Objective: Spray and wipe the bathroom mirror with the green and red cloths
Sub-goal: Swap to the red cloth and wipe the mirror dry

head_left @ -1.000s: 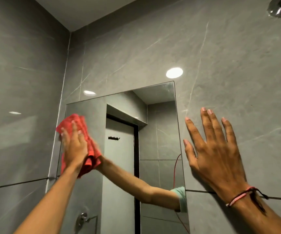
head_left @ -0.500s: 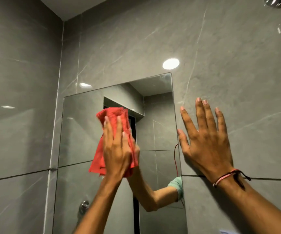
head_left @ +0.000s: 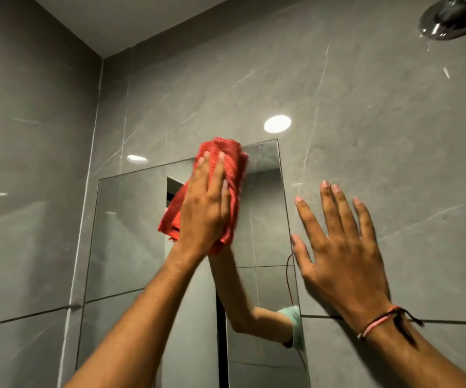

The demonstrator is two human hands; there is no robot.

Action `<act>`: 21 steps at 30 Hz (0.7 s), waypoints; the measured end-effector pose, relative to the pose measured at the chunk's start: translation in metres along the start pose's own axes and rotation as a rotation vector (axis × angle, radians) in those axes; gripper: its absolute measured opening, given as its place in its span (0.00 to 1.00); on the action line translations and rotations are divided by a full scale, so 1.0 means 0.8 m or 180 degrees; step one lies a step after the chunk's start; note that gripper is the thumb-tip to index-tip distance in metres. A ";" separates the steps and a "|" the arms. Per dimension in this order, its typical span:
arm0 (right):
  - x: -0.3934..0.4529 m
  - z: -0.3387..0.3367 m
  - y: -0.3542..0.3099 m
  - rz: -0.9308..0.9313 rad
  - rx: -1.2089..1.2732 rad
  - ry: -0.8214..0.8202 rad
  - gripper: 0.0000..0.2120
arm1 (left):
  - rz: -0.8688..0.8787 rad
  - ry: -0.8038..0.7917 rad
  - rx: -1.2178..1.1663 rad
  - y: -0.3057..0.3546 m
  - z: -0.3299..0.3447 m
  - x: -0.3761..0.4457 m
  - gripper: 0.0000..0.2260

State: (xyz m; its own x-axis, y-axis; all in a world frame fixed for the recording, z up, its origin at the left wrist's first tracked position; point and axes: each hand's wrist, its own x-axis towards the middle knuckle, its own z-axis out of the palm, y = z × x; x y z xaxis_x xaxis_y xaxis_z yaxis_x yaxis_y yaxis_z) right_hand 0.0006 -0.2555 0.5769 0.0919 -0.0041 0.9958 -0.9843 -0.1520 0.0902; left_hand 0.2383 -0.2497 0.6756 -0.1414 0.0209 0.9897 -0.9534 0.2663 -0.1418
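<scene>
The tall frameless mirror (head_left: 125, 236) hangs on the grey tiled wall. My left hand (head_left: 205, 211) presses the bunched red cloth (head_left: 227, 161) flat against the glass near the mirror's upper right part, the cloth reaching over the top edge. My right hand (head_left: 338, 247) rests flat with fingers spread on the tile just right of the mirror's edge and holds nothing. A braided band circles that wrist. The green cloth and the spray bottle are out of view.
A chrome shower head (head_left: 450, 21) juts out at the top right. The left wall (head_left: 24, 191) meets the mirror wall in a corner. The mirror reflects my arm, a doorway and a thin red cord (head_left: 289, 278).
My left hand has swept the red cloth from the mirror's left edge rightward and up to its upper right area. My right hand has stayed on the tile.
</scene>
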 end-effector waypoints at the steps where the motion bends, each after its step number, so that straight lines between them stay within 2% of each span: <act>1: 0.000 0.000 0.000 0.0000 -0.0002 0.0005 0.35 | -0.0287 0.0064 -0.0039 -0.021 -0.003 0.007 0.26; 6: 0.000 0.003 -0.002 0.0029 -0.0015 0.0053 0.35 | -0.1709 0.0573 -0.0204 -0.147 -0.027 -0.003 0.24; 10: 0.001 0.004 -0.003 0.0024 -0.0006 0.0095 0.35 | -0.2433 0.0738 -0.0089 -0.222 -0.037 -0.047 0.24; 16: 0.001 0.001 -0.003 0.0024 0.0043 0.0083 0.34 | -0.2216 0.0646 -0.0225 -0.194 -0.031 -0.106 0.25; 18: 0.001 0.001 -0.004 0.0021 0.0059 0.0056 0.34 | -0.2126 0.0548 -0.0369 -0.166 -0.027 -0.131 0.24; 21: -0.001 0.001 -0.004 0.0028 0.0054 0.0032 0.34 | -0.1670 0.0438 -0.0459 -0.100 -0.018 -0.170 0.24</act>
State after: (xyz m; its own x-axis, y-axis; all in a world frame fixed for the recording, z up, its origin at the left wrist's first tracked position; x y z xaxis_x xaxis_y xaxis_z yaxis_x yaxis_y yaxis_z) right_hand 0.0041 -0.2561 0.5755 0.0818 0.0044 0.9966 -0.9823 -0.1686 0.0813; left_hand 0.3378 -0.2600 0.5529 0.3875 -0.0270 0.9215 -0.8391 0.4037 0.3646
